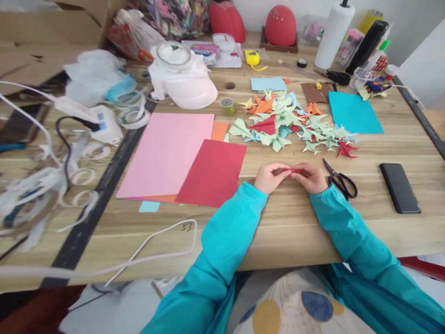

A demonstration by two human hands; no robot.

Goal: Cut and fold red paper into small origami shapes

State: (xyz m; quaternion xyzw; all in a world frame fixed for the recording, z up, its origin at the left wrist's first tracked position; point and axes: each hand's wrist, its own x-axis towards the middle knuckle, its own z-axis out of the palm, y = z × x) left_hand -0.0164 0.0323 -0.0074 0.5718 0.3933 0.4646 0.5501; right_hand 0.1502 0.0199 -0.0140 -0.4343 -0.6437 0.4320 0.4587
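Grips slim red paper piece [295, 170] between pinched fingers [280, 167] of left hand [270, 178] and right hand [312, 178], over wood-grained bench [285, 227], probably to steady small folds, with black-handled metal scissors [335, 174] alongside, presumably for ready reach.

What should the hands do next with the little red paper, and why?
Perhaps squeeze it flatter: the left hand and right hand both pinch the small red paper, which looks narrow and folded, and folded paper shapes lie beyond.
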